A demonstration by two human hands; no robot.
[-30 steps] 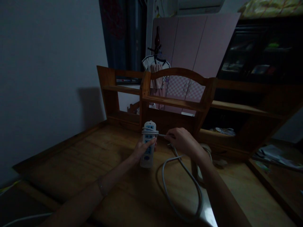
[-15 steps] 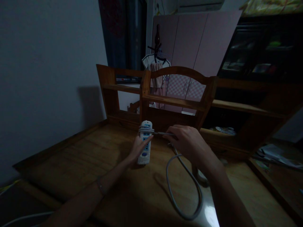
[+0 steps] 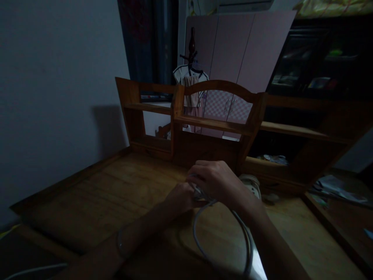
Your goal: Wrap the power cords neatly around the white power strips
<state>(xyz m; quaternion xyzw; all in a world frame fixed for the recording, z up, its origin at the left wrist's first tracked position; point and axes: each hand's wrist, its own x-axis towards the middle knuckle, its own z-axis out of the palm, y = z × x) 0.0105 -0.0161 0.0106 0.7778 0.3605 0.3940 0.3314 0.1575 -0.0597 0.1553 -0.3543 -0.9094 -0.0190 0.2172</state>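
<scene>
Over the wooden desk, both hands meet at the middle. My left hand is closed around the white power strip, which is now hidden behind my hands. My right hand lies over it, fingers curled on the grey cord. From the hands the cord drops in a long loop toward the desk's near edge.
A wooden shelf unit stands along the back of the desk, with a pale roll-like object at its foot. A wall is on the left. Pink cupboard doors and hanging clothes show behind. Papers lie at the far right.
The power strip was upright and visible in my left hand; now it is tipped down and covered. My right hand has moved left and over it, drawing the cord in.
</scene>
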